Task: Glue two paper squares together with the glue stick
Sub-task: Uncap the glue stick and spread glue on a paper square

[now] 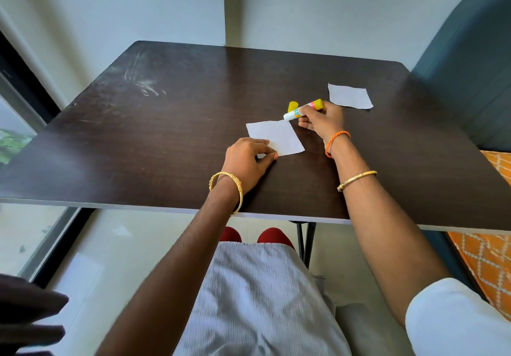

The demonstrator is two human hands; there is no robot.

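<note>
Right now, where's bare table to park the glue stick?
Free: the table's whole left half, and the near strip right of the right hand. Crowded: centre-right, with near paper, cap, far paper.

No text, brand or number can be read; a blue and orange label is seen on the glue stick (303, 110), but its print is too blurred.

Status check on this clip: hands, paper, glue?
Left hand pins near paper square. Right hand grips uncapped glue stick, tip at the square's far corner. Cap behind; second square apart, far right. Nothing blocking.
</note>
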